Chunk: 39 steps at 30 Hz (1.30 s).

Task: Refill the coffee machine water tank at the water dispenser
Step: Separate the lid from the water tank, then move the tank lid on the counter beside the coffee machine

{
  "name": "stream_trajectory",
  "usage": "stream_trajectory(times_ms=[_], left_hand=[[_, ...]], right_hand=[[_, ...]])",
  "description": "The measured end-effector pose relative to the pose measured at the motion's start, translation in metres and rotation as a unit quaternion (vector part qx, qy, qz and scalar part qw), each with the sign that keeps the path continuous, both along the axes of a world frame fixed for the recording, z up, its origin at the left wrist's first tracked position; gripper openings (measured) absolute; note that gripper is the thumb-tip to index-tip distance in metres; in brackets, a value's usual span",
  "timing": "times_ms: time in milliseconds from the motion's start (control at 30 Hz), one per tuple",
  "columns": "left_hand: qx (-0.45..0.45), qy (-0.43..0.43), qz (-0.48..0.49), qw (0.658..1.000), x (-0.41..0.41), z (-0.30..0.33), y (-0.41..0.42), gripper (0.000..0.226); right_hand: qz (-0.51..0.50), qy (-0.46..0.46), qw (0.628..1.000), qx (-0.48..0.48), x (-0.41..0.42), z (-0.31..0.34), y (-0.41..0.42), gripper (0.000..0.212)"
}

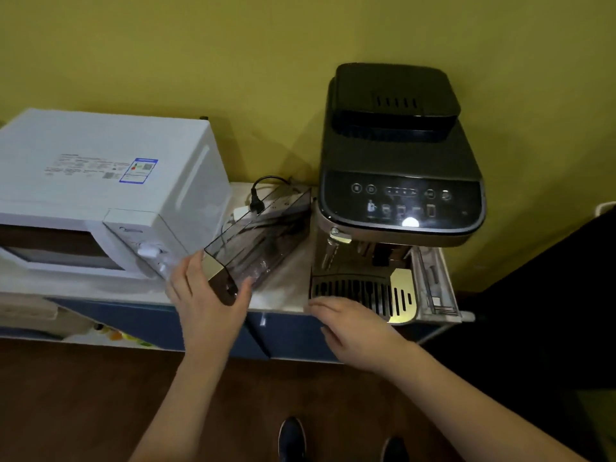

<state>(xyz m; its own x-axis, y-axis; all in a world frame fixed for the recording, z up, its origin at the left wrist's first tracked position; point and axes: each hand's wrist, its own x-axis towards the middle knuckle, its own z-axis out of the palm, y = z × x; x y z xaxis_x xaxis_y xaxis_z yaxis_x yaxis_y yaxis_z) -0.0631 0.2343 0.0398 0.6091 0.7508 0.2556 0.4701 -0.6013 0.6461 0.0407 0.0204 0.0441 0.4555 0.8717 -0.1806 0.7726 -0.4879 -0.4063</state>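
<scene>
A long clear water tank (263, 235) with a gold and dark front end sits tilted on the counter between the microwave and the coffee machine (400, 181). My left hand (206, 295) grips the tank's near end, thumb on one side and fingers on the other. My right hand (353, 328) hovers flat with fingers apart in front of the machine's drip tray (363, 293), holding nothing. No water dispenser is in view.
A white microwave (100, 195) stands at the left. A black plug and cable (263, 195) lie behind the tank. The counter (286, 288) has blue cabinet fronts below. A side door (433, 281) on the machine's right hangs open. My shoes show on the wooden floor.
</scene>
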Motion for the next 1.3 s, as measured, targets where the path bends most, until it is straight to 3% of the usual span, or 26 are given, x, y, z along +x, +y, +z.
stream_trajectory(times_ms=[67,100,200,267,433,633,700,767,900,1067,1233,1300], left_hand=[[-0.006,-0.071,-0.033,0.997,0.0,0.014,-0.062,0.065],[-0.035,-0.057,-0.084,0.994,0.004,0.02,-0.094,0.054],[-0.143,0.158,-0.256,0.943,0.039,0.018,-0.184,0.036],[-0.151,0.247,-0.309,0.906,0.072,0.0,-0.232,0.038],[-0.129,0.331,-0.281,0.891,0.157,-0.035,-0.297,0.042],[-0.074,0.411,-0.193,0.888,0.217,-0.08,-0.334,0.068],[-0.077,0.427,-0.167,0.885,0.224,-0.093,-0.34,0.07],[-0.094,0.425,-0.14,0.889,0.228,-0.101,-0.343,0.066],[-0.138,0.401,-0.125,0.897,0.219,-0.087,-0.346,0.06],[-0.116,0.342,-0.183,0.914,0.188,-0.024,-0.349,0.053],[-0.036,0.115,-0.231,0.965,0.163,0.066,-0.348,0.074],[0.001,0.036,-0.23,0.973,0.154,0.095,-0.339,0.077]], right_hand=[[-0.024,0.033,0.999,-0.035,0.014,-0.009,-0.041,0.044],[-0.048,0.044,0.997,-0.051,0.023,-0.014,-0.064,0.042],[-0.185,0.064,0.978,-0.066,0.057,-0.027,-0.139,0.038],[-0.283,0.076,0.954,-0.06,0.083,-0.034,-0.185,0.036],[-0.451,0.13,0.883,-0.001,0.15,-0.047,-0.255,0.026],[-0.468,0.244,0.846,0.075,0.224,-0.088,-0.237,0.014],[-0.461,0.278,0.838,0.093,0.239,-0.107,-0.22,0.018],[-0.455,0.297,0.835,0.091,0.246,-0.121,-0.203,0.025],[-0.473,0.3,0.822,0.102,0.245,-0.123,-0.195,0.016],[-0.521,0.349,0.737,0.252,0.211,-0.081,-0.233,0.03],[-0.486,0.275,0.691,0.459,0.178,0.032,-0.243,0.017],[-0.432,0.249,0.698,0.513,0.168,0.085,-0.234,0.013]])
